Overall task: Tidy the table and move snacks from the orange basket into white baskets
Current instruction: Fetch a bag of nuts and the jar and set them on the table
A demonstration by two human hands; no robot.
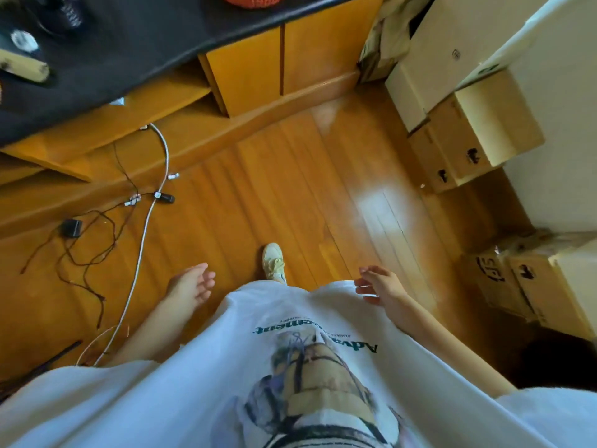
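I look almost straight down at the wooden floor. Only the lower rim of the orange basket point(253, 0) shows, at the top edge, on the black table point(129, 46). No white basket is in view. My left hand point(192, 284) hangs beside my white shirt, fingers loosely apart and empty. My right hand point(379, 284) hangs on the other side, also open and empty. Both hands are far below the table and away from the basket.
Blurred small items point(24, 40) lie at the table's left end. Cables and a black adapter point(71, 227) trail over the floor at the left. Cardboard boxes point(468, 137) are stacked along the right. My shoe point(274, 261) stands on the floor ahead.
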